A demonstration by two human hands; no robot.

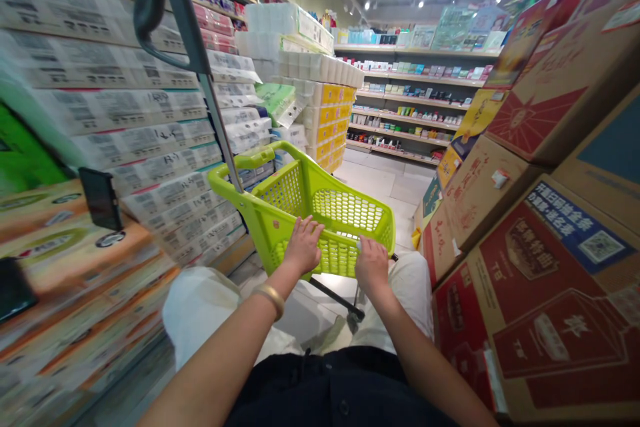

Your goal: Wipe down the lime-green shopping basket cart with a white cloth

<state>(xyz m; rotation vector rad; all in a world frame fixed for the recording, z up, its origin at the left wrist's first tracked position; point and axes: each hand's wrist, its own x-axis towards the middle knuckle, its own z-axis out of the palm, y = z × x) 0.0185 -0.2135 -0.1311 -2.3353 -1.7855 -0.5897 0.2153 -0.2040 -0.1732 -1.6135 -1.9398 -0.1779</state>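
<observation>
A lime-green shopping cart [345,203] with perforated basket walls stands in front of my knees, its near side toward me. My left hand [303,245], below a gold-coloured bangle [270,299], rests at the near rim with its fingers stretched out and holds nothing I can see. Further along that rim, my right hand [371,265] is closed, its fingers curled. A small whitish bit shows by its fingertips, too small to name. From the cart's left end rises a metal pole [220,123] with a grey loop handle [173,27]. The basket's visible inside shows no goods.
Stacked paper packs [145,107] form a wall at left, with a dark phone-like device [100,199] on orange packs [45,240]. Cardboard cartons [560,307] rise close on the right. Yellow-and-white packs [330,127] stand beyond the cart, and stocked shelves [410,103] line the back.
</observation>
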